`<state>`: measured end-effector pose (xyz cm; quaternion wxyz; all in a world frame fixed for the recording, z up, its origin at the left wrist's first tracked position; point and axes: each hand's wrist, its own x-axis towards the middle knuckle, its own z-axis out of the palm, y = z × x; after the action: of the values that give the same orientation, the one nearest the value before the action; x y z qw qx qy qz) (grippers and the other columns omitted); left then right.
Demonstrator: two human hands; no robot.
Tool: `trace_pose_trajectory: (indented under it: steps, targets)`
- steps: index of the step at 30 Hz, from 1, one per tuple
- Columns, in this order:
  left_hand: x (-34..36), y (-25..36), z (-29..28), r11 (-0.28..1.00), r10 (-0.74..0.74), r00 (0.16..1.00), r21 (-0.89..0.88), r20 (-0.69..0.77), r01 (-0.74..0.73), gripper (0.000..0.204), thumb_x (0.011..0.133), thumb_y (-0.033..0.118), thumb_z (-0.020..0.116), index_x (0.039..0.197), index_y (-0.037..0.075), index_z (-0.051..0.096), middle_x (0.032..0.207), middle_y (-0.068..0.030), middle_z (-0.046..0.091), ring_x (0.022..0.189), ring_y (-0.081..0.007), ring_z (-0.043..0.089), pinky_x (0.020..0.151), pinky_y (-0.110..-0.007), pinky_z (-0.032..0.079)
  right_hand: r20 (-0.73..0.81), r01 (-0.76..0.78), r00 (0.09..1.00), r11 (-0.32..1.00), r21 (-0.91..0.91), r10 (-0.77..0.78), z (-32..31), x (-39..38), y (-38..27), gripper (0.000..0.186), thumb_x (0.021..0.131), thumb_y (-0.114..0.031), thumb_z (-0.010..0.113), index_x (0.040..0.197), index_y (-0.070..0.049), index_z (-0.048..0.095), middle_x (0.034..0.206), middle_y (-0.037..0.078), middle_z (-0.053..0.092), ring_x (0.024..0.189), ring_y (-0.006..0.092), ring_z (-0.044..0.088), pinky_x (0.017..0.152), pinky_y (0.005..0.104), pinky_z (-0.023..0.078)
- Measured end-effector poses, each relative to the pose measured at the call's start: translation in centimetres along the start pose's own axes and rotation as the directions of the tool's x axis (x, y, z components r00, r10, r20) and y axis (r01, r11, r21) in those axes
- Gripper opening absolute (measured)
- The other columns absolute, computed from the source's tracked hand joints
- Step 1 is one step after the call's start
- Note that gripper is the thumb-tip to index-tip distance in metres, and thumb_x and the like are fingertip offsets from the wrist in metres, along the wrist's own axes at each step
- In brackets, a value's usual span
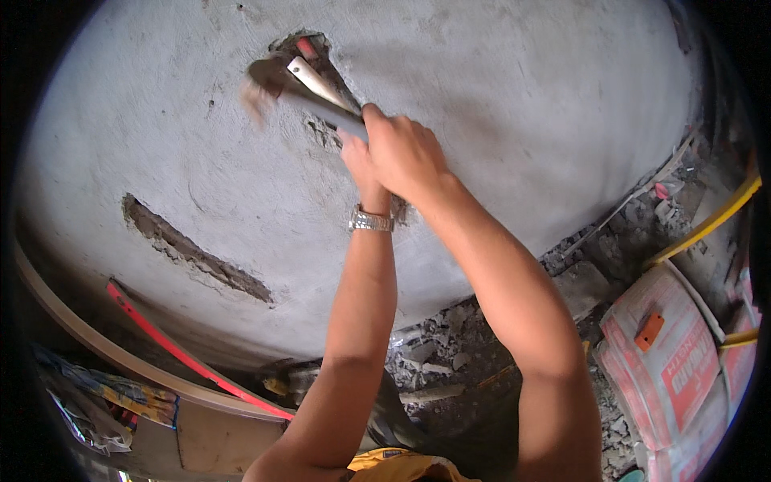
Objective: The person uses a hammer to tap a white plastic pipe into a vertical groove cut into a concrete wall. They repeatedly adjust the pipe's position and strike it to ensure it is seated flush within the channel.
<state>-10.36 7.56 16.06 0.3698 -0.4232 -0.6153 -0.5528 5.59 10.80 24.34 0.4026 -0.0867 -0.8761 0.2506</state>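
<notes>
Both my arms reach up to a grey plastered wall. My right hand is closed round the grey handle of a hammer, whose dark head is smeared by motion at the upper left. My left hand, with a metal watch at its wrist, is closed just below and partly hidden behind the right one; what it grips cannot be made out. A pale flat bar with a hole in its end lies along the handle. Behind the tools is a rough hole in the plaster, with a red piece in it.
A long slot is cut in the wall at the left. Below it lean a red strip and a curved-looking brown board. Rubble lies along the wall's foot. Red-and-white sacks, one bearing an orange piece, and a yellow bar are at right.
</notes>
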Motion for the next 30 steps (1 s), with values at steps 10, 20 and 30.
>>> trace_pose_trajectory:
  steps: [10,20,30]
  targets:
    - [1.5,5.9,-3.8,0.92,-0.284,0.958,0.292,0.031,0.263,0.024,0.104,0.023,0.057,0.104,0.0,0.053,0.081,-0.027,0.068,0.074,-0.0474,0.068,0.064,-0.053,0.051,0.059,-0.301,0.95,0.853,0.427,0.306,1.5,-11.6,3.1,0.039,0.102,-0.037,0.064,0.095,0.001,0.064,0.072,0.016,0.064,0.064,0.0277,0.066,0.06,0.0414,0.05]
    - [1.9,4.3,-5.7,0.887,-0.447,0.871,-0.03,0.203,0.461,0.04,0.109,0.037,0.053,0.1,-0.002,0.052,0.066,-0.0137,0.062,0.054,-0.0258,0.061,0.054,-0.042,0.049,0.195,-0.61,0.634,0.328,0.721,0.749,6.3,-23.0,8.3,0.032,0.105,-0.028,0.062,0.086,-0.006,0.049,0.058,-0.001,0.045,0.039,0.0114,0.044,0.036,0.0321,0.038]
    - [2.5,7.7,-3.2,0.887,-0.457,0.885,-0.026,0.085,0.461,0.042,0.107,0.035,0.053,0.097,-0.007,0.05,0.072,-0.034,0.064,0.071,-0.0546,0.065,0.061,-0.059,0.052,0.216,-0.77,0.569,0.421,0.479,0.793,9.7,-19.4,11.6,0.037,0.106,-0.033,0.06,0.086,-0.004,0.049,0.055,0.0,0.044,0.038,0.0137,0.043,0.036,0.0346,0.037]
